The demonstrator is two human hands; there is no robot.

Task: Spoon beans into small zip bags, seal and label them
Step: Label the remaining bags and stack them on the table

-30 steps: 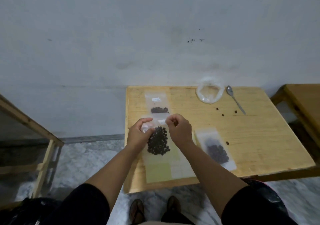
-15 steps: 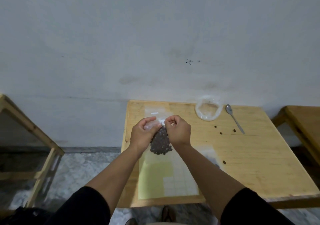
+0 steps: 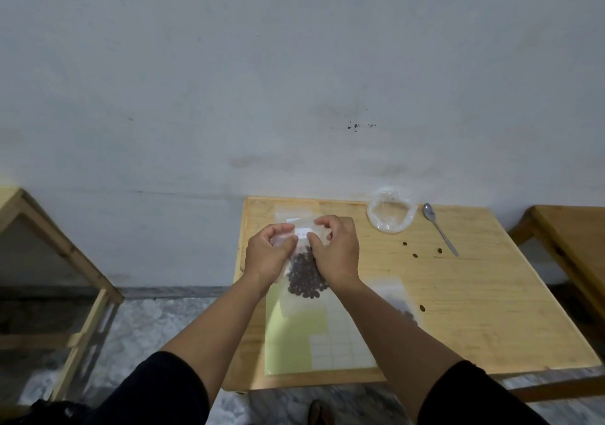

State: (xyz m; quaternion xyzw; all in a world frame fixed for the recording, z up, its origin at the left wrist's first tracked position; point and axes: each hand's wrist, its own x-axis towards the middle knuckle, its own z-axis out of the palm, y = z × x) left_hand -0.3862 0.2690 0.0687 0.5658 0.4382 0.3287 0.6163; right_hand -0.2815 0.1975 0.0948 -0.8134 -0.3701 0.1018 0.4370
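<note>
A small clear zip bag [image 3: 302, 277] with dark beans hangs above the wooden table [image 3: 474, 293], carrying a white label near its top. My left hand [image 3: 268, 254] pinches its top left corner, and my right hand [image 3: 334, 254] pinches the top right, thumb on the label. Under the bag lies a yellow-green label sheet [image 3: 294, 336] with white stickers. Another bean bag [image 3: 397, 300] lies right of my right forearm, partly hidden. A further bag [image 3: 296, 213] shows behind my hands.
At the table's far side sit a rolled-down clear plastic bag [image 3: 391, 212] and a metal spoon [image 3: 438, 228]. Several loose beans [image 3: 415, 255] lie near them. A wooden frame [image 3: 65, 261] stands left, a second table [image 3: 573, 238] right. The wall is close behind.
Both hands lifted the bean bag off the table and hold it upright by its top. The camera view tilted up, so the table sits lower in frame.
</note>
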